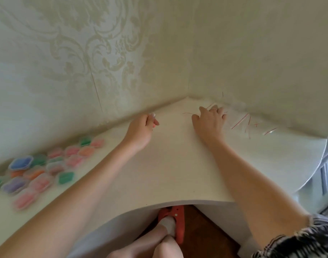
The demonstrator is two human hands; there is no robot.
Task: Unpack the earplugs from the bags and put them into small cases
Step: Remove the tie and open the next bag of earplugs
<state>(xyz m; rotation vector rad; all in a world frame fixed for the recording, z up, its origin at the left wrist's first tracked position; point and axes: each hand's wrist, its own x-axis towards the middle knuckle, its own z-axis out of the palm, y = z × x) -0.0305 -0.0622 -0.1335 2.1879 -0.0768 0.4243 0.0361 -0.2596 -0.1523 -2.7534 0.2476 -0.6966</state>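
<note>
A loose pile of small clear bags (243, 121) with red zip strips lies in the table's far corner, against the right wall. My right hand (209, 120) reaches into the pile's left edge, fingers bent down onto the bags (220, 108) and thumb spread apart; no bag is plainly gripped. My left hand (142, 127) hovers over the bare table (168, 164) near the left wall, its fingers loosely curled with nothing visible in them. Several small clear cases (38, 168) holding pink, orange, green, blue and purple earplugs lie scattered at the table's left. The picture is blurred by motion.
Patterned walls close the corner behind the table on the left and right. The table's front edge curves inward above my knees and a red slipper (178, 224). A white curved object (323, 164) stands at the right edge.
</note>
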